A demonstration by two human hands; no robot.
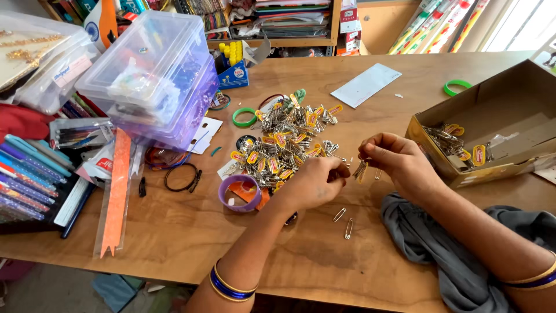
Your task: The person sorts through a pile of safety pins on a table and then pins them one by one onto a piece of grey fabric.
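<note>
A heap of safety-pin bunches with yellow tags [289, 142] lies in the middle of the wooden table [174, 232]. My left hand [313, 182] rests at the heap's near edge, fingers curled toward my right hand. My right hand [399, 159] pinches a small bunch of safety pins [361, 169] that hangs between both hands. Two loose safety pins [344, 221] lie on the table just in front of my hands. A cardboard box [492, 124] to the right holds more tagged pin bunches [454, 144].
Stacked clear plastic storage boxes [153, 75] stand at the left, with pens [29, 174] beside them. A purple tape ring [240, 193], green bangles [244, 117], a white envelope [366, 85] and a grey cloth [440, 243] lie around. Shelves of stationery fill the back.
</note>
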